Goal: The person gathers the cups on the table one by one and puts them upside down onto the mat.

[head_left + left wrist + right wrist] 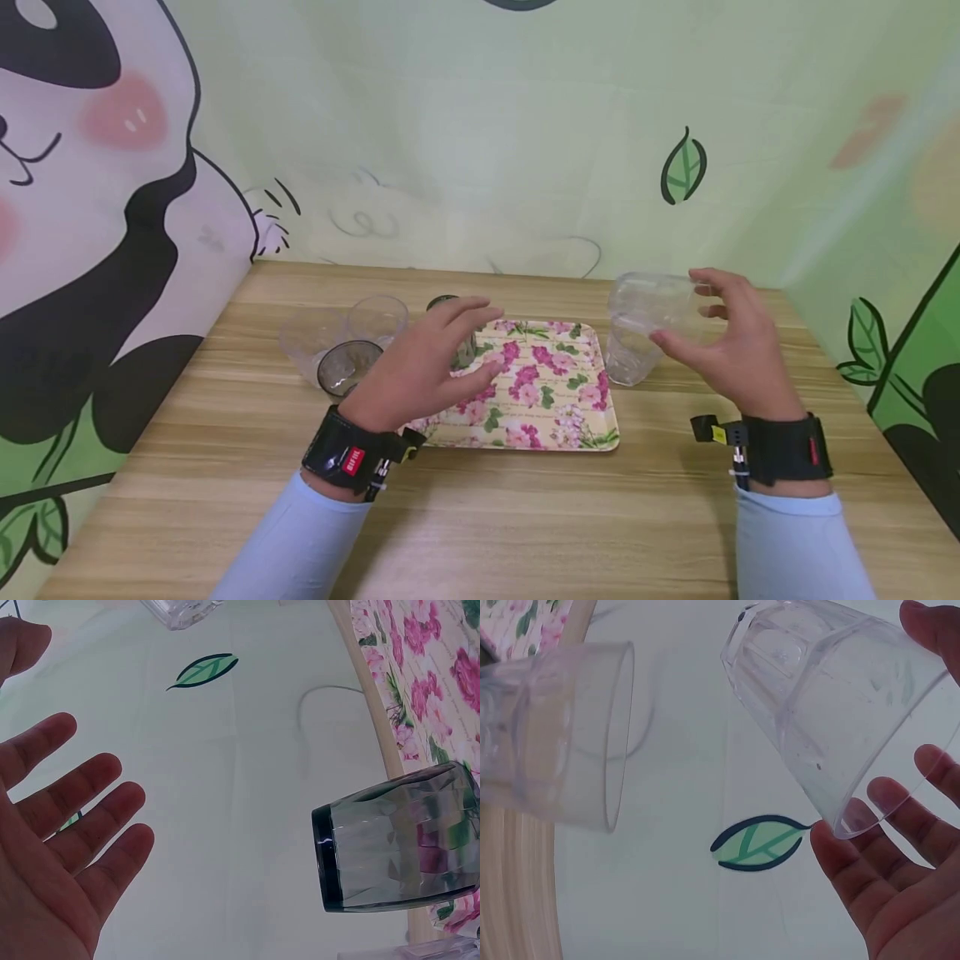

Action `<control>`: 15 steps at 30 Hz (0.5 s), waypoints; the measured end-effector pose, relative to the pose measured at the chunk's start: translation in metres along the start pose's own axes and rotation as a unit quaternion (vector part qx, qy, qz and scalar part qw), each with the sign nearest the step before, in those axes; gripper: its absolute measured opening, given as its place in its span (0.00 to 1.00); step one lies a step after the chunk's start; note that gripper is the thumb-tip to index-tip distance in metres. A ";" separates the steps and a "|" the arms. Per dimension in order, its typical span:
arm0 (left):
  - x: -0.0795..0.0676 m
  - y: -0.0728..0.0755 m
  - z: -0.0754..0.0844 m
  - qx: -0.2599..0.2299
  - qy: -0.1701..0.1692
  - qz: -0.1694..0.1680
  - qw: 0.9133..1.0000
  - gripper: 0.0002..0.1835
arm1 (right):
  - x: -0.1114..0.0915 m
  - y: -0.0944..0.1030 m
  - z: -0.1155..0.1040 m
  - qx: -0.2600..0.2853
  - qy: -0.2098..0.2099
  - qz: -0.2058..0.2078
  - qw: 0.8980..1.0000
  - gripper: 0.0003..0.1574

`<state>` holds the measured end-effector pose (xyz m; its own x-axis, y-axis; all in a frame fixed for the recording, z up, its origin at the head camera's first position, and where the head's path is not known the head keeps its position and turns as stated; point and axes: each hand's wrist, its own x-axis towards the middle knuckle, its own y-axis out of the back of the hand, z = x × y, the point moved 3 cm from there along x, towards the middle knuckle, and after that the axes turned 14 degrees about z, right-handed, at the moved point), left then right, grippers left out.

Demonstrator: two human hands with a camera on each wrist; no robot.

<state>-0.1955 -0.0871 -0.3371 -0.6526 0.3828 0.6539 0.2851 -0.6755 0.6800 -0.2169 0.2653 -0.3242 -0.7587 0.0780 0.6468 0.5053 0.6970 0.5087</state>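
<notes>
Pinching a tilted clear tumbler with the right hand. Spreading the left hand near a smoke-grey faceted tumbler.

Below black wristbands with red labels and small yellow tags run pale blue sleeves.

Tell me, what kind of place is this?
Maybe a play corner or decorated booth, but I can't be sure: there's a big cartoon panda, a table and some cups.

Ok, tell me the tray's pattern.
The tray has pink flowers and green leaves on pale yellow, clearest in the head view.
</notes>
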 end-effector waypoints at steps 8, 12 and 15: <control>0.001 0.001 0.000 0.000 -0.005 0.002 1.000 0.31 | -0.003 -0.007 -0.015 0.009 0.028 -0.016 0.999 0.52; 0.001 0.001 0.000 -0.001 -0.008 0.003 1.000 0.31 | -0.005 -0.009 -0.020 0.011 0.038 -0.021 0.999 0.51; 0.000 0.000 0.000 0.000 -0.006 0.000 1.000 0.31 | -0.007 -0.011 -0.024 0.021 0.047 -0.029 0.998 0.52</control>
<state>-0.1955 -0.0878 -0.3372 -0.6447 0.3898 0.6576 0.2858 -0.6749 0.6803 -0.2075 0.2397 -0.3205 -0.7433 -0.0304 0.6683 0.4414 0.7283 0.5241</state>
